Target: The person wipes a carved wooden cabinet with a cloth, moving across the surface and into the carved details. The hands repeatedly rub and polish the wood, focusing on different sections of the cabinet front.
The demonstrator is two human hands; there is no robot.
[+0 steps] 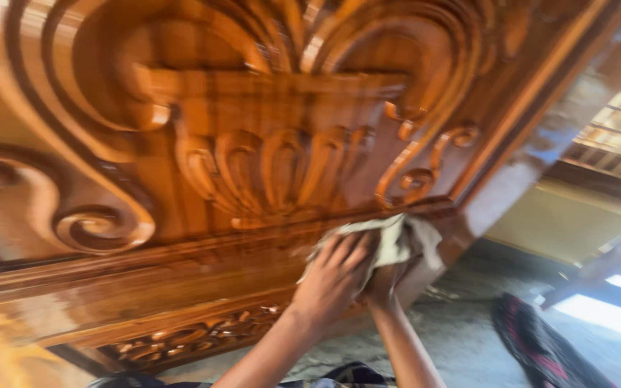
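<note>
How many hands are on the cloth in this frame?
2. The left hand lies flat over the cloth, pressing it to the carved wooden panel; the right hand grips it from beneath, largely hidden by the cloth.

Both my forearms reach up from the bottom edge, bare, converging. My left hand lies palm down, fingers spread and pressed flat. My right hand sits just beside it, touching, mostly hidden, its fingers curled closed.
</note>
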